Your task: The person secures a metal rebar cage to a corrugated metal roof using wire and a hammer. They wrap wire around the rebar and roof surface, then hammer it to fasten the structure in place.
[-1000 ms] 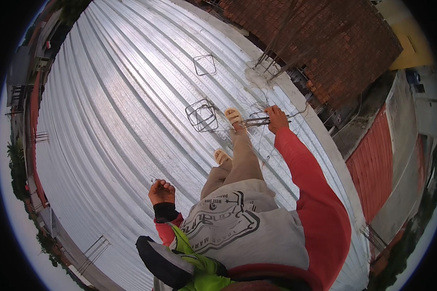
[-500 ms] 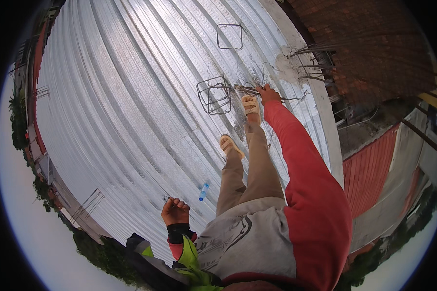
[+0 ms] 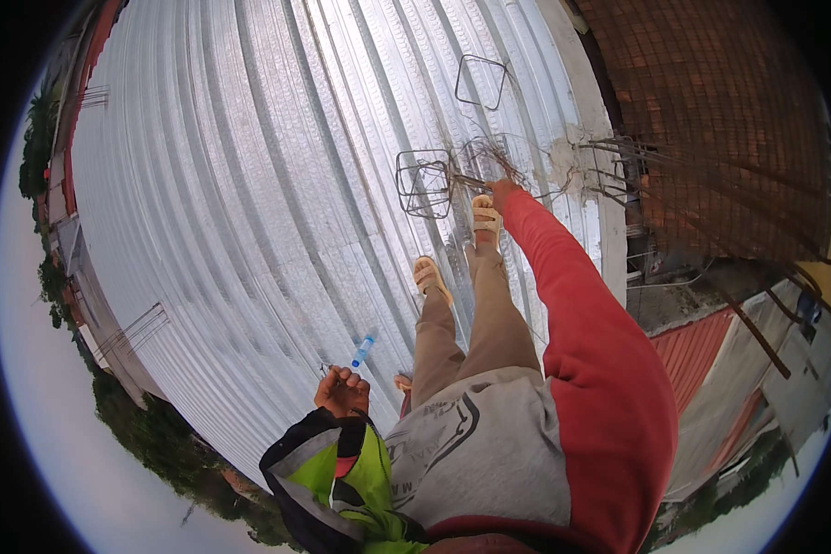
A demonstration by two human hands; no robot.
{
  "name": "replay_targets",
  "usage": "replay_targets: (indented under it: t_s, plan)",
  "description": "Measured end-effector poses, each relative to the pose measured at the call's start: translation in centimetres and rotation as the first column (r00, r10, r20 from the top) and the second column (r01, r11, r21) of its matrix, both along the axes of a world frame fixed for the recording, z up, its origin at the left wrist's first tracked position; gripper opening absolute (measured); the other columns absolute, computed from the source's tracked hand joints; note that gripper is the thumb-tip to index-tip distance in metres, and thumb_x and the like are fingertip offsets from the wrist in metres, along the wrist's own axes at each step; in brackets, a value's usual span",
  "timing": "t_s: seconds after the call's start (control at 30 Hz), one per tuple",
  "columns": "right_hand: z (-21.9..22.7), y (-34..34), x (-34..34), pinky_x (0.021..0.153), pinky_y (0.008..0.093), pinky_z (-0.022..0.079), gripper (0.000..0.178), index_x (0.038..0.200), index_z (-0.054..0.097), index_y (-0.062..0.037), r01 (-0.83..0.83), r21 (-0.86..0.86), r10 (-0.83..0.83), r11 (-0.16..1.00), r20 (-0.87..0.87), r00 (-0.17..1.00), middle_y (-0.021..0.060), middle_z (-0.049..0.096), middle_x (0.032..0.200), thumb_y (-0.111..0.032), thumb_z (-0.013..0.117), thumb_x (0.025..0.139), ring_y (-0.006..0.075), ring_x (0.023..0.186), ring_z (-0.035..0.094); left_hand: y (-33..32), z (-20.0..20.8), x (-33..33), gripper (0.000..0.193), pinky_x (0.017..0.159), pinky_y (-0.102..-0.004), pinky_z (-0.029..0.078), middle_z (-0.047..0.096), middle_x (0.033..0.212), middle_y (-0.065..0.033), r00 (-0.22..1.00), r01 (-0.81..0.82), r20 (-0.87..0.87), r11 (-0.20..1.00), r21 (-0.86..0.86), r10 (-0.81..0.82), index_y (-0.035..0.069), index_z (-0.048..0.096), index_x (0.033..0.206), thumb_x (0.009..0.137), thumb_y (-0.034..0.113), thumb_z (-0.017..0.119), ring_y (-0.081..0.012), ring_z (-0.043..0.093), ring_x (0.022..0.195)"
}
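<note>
Nearest me, my left hand is curled, a scrap of wire at its fingertips; I cannot tell if that grip is clamped. A blue-capped bottle lies just beyond on the ribbed metal roof. Farther, near the roof's right edge, my right hand, much the nearer to the wire squares, has its grip closed around a slim metal tool. Its long axis points left, toward stacked wire squares. One lone square lies farthest.
</note>
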State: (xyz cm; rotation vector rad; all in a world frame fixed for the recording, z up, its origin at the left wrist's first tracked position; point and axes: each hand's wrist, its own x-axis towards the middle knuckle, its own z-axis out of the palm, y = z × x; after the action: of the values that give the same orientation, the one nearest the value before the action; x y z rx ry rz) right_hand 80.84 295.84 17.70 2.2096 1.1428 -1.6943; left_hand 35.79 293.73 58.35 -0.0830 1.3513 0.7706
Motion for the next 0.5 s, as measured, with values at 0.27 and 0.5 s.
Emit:
replay_targets:
  t_s: [0.27,0.5]
  plan:
    - [6.9,0.0,-2.3,0.113,0.0561,0.036,0.044,0.145,0.054,-0.0346,-0.186,0.563,0.04,0.805,0.261,0.964,0.0029,0.04,0.158,-0.04,0.057,0.101,0.0285,0.144,0.04,1.3,1.5,0.0,0.009,0.073,-0.037,0.049,0.063,0.087,-0.0033,0.995,-0.045,0.087,0.995,0.09,0.037,0.008,0.065,0.098,0.095,0.016,0.061,-0.019,0.058,0.077]
    - [20.5,0.9,-3.3,0.108,0.0465,0.044,0.04,0.132,0.066,-0.0278,0.197,0.892,-0.152,0.407,-0.146,0.978,0.005,0.059,0.14,-0.016,0.067,0.093,0.0314,0.129,0.054,3.5,2.7,0.2,0.007,0.071,-0.0355,0.05,0.063,0.086,-0.0024,0.992,-0.086,0.111,0.979,0.186,0.066,0.009,0.065,0.096,0.094,0.015,0.063,-0.0181,0.059,0.077]
